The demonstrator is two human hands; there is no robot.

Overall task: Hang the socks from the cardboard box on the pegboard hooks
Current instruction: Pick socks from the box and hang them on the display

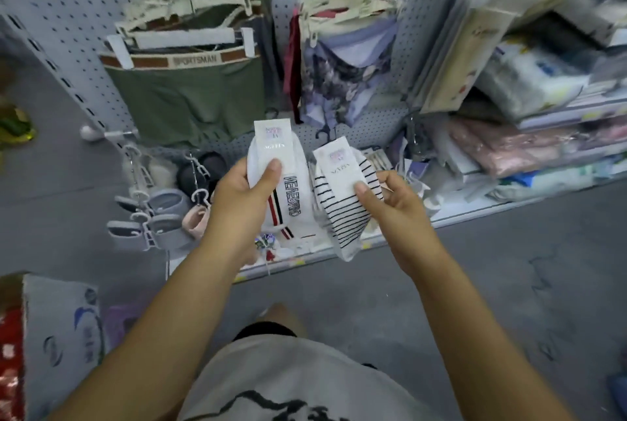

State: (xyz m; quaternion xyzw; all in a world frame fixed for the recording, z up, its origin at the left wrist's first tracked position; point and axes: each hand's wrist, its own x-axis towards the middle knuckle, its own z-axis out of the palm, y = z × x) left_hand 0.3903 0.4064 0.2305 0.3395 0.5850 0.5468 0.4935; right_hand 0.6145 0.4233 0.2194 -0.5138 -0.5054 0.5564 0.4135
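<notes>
Before the pegboard (380, 122), near its lower edge, left hand (242, 198) is pinching a lettered white sock pair (288, 190), right hand (395, 201) a striped pair (342, 210). Best hanging one at a time, card hole onto hook; free hook unclear.

Grey concrete floor (509, 285); shelves w/ folded textiles (529, 145) at right; green shorts (190, 98) hanging.

Lettered sock (288, 183) left of striped sock (342, 203) — pegboard (383, 122) behind both.
</notes>
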